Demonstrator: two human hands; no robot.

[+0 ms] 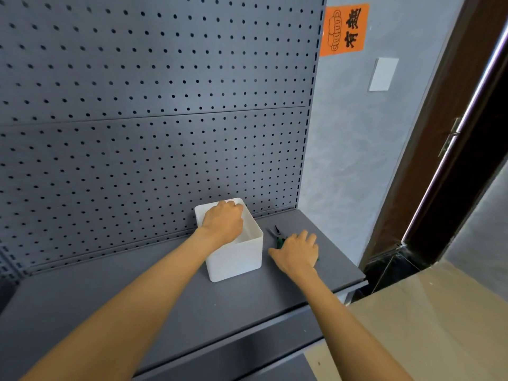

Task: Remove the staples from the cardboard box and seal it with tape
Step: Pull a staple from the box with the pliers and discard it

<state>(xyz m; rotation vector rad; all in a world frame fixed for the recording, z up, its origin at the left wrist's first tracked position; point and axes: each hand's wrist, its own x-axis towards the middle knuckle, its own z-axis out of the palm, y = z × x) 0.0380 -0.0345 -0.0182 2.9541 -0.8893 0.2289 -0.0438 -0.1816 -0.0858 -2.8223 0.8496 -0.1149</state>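
Observation:
A white plastic bin (pixel 239 259) stands on the grey shelf (pixel 170 303) in front of the pegboard. My left hand (pixel 223 222) reaches down into the bin with its fingers curled; what they hold, if anything, is hidden. Just right of the bin lie needle-nose pliers (pixel 274 232) with green handles, jaws pointing away from me. My right hand (pixel 298 251) lies over the handles, fingers bent around them. A cardboard box (pixel 428 320) fills the lower right, below the shelf's edge.
A grey pegboard (pixel 154 105) rises behind the shelf. An orange sign (pixel 345 28) and a white wall plate (pixel 383 74) are on the wall to the right. A dark door frame (pixel 450 149) stands at the far right.

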